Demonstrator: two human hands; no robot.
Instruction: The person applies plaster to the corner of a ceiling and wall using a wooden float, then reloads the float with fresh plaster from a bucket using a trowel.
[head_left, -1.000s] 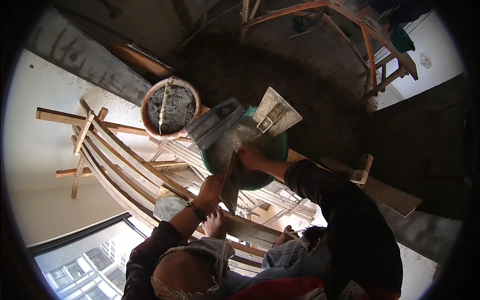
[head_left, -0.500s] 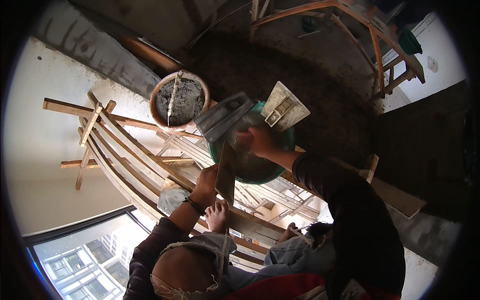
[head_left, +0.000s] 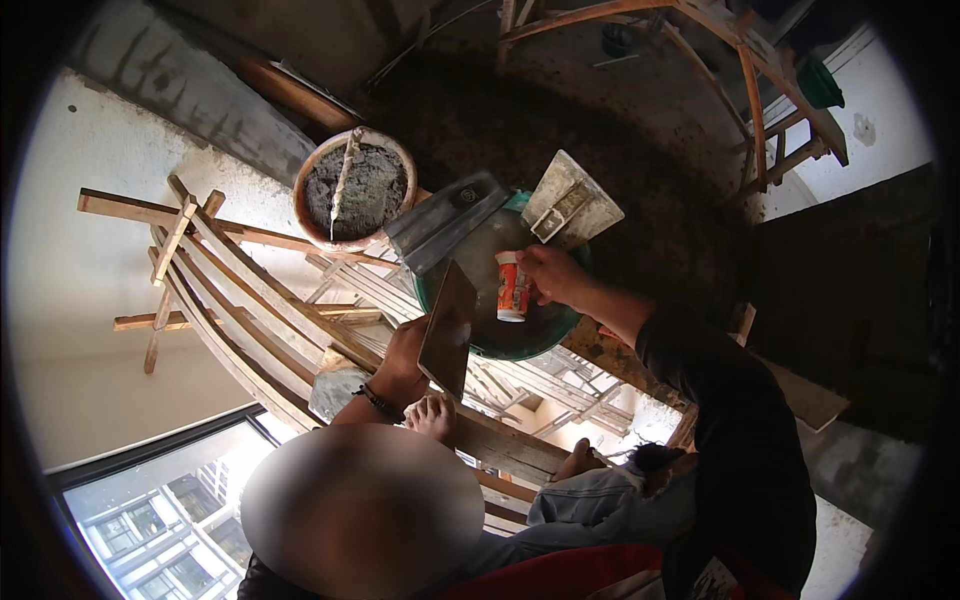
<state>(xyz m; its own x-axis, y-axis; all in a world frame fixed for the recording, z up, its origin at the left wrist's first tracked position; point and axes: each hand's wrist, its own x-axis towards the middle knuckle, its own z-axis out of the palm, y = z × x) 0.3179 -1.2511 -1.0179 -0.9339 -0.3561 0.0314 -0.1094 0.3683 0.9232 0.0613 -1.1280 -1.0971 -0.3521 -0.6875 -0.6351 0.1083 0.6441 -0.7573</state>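
Note:
My right hand (head_left: 552, 275) is closed round a small red-orange cup (head_left: 513, 287) with a white rim, tilted above the round green basin (head_left: 540, 352). The basin seems to hold murky water. In my left hand (head_left: 400, 360) is a plastering trowel (head_left: 447, 335), its flat blade raised at the basin's near left side; its handle is hidden behind the blade. A dark, long-bladed trowel (head_left: 447, 220) lies across the basin's far left rim. On the far right rim rests a pale, mortar-stained float (head_left: 572, 205).
A round bucket (head_left: 303, 205) of grey mortar, with a pale handle across it, stands left of the basin. Wooden scaffold planks (head_left: 270, 310) run below me, with gaps between them. A grey-smeared board (head_left: 338, 390) lies by my left forearm. More timber framing (head_left: 755, 115) stands far right.
My right hand, earlier low in the basin, has come up and right, and the cup now shows in it. The trowel in my left hand has turned slightly, showing more of its blade.

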